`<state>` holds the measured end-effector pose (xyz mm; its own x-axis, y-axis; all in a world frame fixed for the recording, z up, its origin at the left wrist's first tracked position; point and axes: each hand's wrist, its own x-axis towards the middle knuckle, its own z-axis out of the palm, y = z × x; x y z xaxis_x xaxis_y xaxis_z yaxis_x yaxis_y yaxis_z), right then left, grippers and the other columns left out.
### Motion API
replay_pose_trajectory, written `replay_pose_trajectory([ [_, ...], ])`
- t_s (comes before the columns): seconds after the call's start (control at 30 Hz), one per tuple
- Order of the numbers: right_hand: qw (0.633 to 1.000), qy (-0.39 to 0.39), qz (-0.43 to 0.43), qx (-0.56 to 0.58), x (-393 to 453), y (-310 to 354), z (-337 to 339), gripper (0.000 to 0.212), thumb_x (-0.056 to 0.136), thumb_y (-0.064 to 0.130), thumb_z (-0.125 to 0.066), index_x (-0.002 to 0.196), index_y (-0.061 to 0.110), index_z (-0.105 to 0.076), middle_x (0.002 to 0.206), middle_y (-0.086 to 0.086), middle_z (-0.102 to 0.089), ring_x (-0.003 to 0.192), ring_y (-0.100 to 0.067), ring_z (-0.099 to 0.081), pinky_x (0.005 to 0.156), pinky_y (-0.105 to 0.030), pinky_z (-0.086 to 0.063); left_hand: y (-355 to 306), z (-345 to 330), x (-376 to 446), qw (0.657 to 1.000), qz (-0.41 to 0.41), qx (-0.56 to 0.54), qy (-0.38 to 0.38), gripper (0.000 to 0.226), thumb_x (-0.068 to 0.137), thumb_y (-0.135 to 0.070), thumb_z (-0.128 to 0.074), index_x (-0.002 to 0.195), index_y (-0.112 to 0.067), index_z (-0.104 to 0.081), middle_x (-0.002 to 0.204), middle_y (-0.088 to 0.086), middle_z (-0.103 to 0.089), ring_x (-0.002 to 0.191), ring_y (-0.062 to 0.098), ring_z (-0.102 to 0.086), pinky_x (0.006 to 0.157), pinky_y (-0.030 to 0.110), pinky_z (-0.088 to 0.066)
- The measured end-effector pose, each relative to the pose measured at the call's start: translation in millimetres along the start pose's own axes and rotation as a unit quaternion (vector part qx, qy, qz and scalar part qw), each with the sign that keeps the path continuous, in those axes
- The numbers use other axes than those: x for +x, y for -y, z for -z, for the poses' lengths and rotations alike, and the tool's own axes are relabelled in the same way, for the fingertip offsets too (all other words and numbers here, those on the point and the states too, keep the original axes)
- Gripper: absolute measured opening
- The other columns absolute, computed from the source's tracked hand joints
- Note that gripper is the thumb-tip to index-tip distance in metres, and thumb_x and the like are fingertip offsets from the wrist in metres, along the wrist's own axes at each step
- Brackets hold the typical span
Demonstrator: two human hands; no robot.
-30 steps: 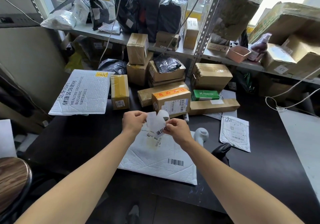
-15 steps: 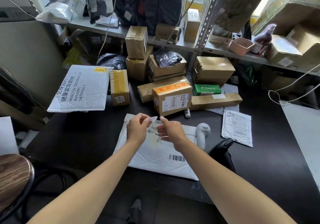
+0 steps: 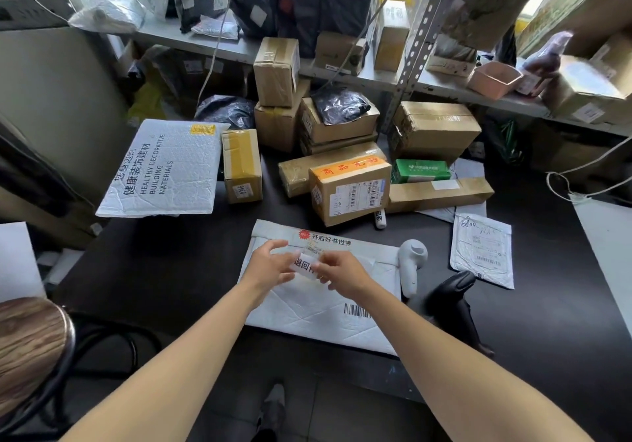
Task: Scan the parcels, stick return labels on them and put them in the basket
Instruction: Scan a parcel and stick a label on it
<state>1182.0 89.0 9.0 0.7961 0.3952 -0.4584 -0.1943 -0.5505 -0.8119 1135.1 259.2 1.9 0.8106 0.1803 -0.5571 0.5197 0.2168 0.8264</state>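
Both hands centre frame: left hand (image 3: 270,265) w/ fingers spread, right hand (image 3: 342,272) pinching small white return label (image 3: 305,266) over flat white padded mailer (image 3: 318,291) on dark table (image 3: 164,270). Pink square tub (image 3: 494,79) upper right on shelf, contents can't tell. White handheld scanner (image 3: 412,263) touching mailer's right edge, brown cardboard box w/ orange tape (image 3: 350,190) just behind it.

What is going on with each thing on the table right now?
Label: held between both hands over the mailer, pressed down or not I cannot tell.
Mailer: lying flat, barcode up.
Left hand: fingers loosely spread, touching the label's edge.
Right hand: pinching the label.
Scanner: lying unused beside the mailer.
Pink tub: open, on the shelf.
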Motion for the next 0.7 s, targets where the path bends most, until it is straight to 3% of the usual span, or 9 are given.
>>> replay_pose_trajectory([
  [0.07, 0.999, 0.016, -0.016, -0.031, 4, -4, -1, 0.021, 0.097, 0.023, -0.061, 0.077, 0.016, -0.064, 0.074, 0.000, -0.064, 0.068, -0.011, -0.057, 0.060, -0.022, -0.045, 1, 0, 10, 0.993, -0.033, 0.112, -0.028, 0.007, 0.094, -0.009, -0.067, 0.100, -0.009, -0.069, 0.085, 0.006, -0.069, 0.077, 0.018, -0.063, 0.067, 0.026, -0.052],
  [0.17, 0.996, 0.017, -0.051, -0.072, 13, -7, -3, 0.022, 0.095, 0.025, -0.063, 0.078, 0.013, -0.066, 0.070, 0.001, -0.063, 0.060, -0.010, -0.055, 0.055, -0.020, -0.044, 5, -3, 20, 0.970, -0.052, 0.230, -0.055, 0.012, 0.088, -0.006, -0.070, 0.079, -0.013, -0.071, 0.072, 0.002, -0.066, 0.066, 0.016, -0.057, 0.066, 0.028, -0.049],
  [0.3, 0.989, 0.018, -0.100, -0.112, 24, -13, -9, 0.024, 0.091, 0.025, -0.068, 0.073, 0.009, -0.069, 0.065, -0.001, -0.061, 0.054, -0.011, -0.053, 0.054, -0.023, -0.045, 16, -7, 24, 0.936, -0.057, 0.340, -0.077, 0.012, 0.088, -0.009, -0.070, 0.078, -0.017, -0.071, 0.079, -0.003, -0.069, 0.077, 0.010, -0.061, 0.063, 0.021, -0.045],
  [0.43, 0.979, -0.007, -0.114, -0.168, 33, -15, -14, 0.028, 0.088, 0.025, -0.070, 0.087, -0.004, -0.074, 0.058, 0.000, -0.053, 0.050, -0.009, -0.045, 0.049, -0.023, -0.034, 21, -12, 28, 0.913, -0.071, 0.391, -0.091, 0.008, 0.090, -0.010, -0.068, 0.084, -0.014, -0.070, 0.082, -0.001, -0.068, 0.083, 0.015, -0.063, 0.067, 0.026, -0.047],
  [0.57, 0.968, -0.013, -0.127, -0.217, 39, -13, -18, 0.025, 0.087, 0.026, -0.067, 0.082, 0.002, -0.073, 0.058, 0.003, -0.053, 0.059, -0.014, -0.053, 0.046, -0.024, -0.033, 20, -17, 31, 0.881, -0.106, 0.452, -0.087, 0.007, 0.091, -0.012, -0.068, 0.085, -0.013, -0.068, 0.084, 0.001, -0.067, 0.082, 0.019, -0.063, 0.070, 0.032, -0.051],
  [0.63, 0.957, -0.012, -0.134, -0.256, 41, -13, -19, 0.026, 0.087, 0.032, -0.067, 0.071, 0.013, -0.060, 0.067, 0.001, -0.055, 0.073, -0.021, -0.057, 0.053, -0.025, -0.036, 24, -18, 33, 0.861, -0.122, 0.487, -0.085, 0.008, 0.091, -0.017, -0.069, 0.085, -0.013, -0.066, 0.088, 0.001, -0.065, 0.084, 0.021, -0.062, 0.072, 0.035, -0.051],
  [0.7, 0.947, -0.020, -0.149, -0.283, 42, -14, -16, 0.032, 0.085, 0.043, -0.069, 0.072, 0.019, -0.052, 0.080, -0.001, -0.057, 0.081, -0.022, -0.057, 0.063, -0.026, -0.041, 26, -14, 37, 0.853, -0.120, 0.499, -0.096, 0.018, 0.088, -0.025, -0.073, 0.088, -0.013, -0.061, 0.097, 0.001, -0.055, 0.089, 0.022, -0.057, 0.076, 0.036, -0.050],
])
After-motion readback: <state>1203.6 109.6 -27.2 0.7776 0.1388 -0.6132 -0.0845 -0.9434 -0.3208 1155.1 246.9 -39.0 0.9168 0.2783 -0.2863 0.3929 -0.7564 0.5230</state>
